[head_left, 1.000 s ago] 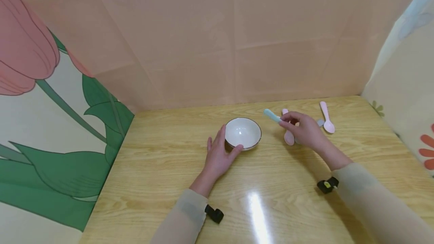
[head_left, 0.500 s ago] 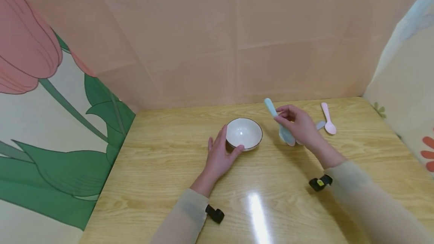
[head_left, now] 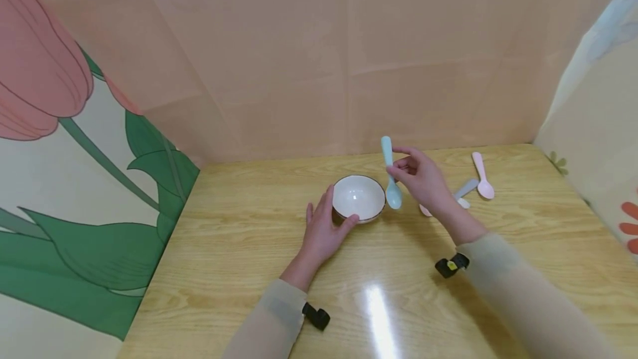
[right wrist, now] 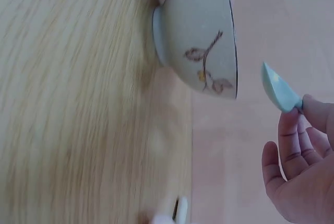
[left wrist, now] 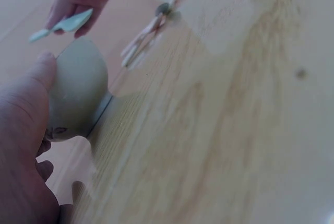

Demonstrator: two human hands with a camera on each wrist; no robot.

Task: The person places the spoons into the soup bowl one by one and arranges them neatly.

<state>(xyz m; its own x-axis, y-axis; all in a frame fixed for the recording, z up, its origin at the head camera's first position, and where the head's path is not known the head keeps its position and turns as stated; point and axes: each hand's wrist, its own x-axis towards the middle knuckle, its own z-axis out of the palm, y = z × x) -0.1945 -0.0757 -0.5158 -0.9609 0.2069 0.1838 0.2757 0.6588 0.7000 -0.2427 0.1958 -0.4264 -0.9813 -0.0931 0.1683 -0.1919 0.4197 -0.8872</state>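
A white bowl [head_left: 358, 198] with a dark rim stands upright on the wooden table; its outside bears a painted twig [right wrist: 206, 62] in the right wrist view. My left hand [head_left: 321, 234] holds it from the left, thumb at the near rim and fingers along the side. Between thumb and fingertips, my right hand [head_left: 422, 180] pinches a light blue spoon [head_left: 394, 195] by its handle. The spoon's bowl end points down toward me, just right of the rim in the head view. In the right wrist view the spoon [right wrist: 279, 89] is raised beyond the rim, apart from it.
A pink spoon [head_left: 484, 186] lies at the table's right rear. Beside it, a grey handle [head_left: 467, 188] and a pink spoon tip [head_left: 425, 210] show partly behind my right hand and wrist. A peach-coloured backdrop [head_left: 279, 71] rises at the table's back edge.
My right hand has lifted the light blue spoon away from the other spoons and moved left to the bowl's side, turning the spoon more upright. The left hand and bowl stay put.
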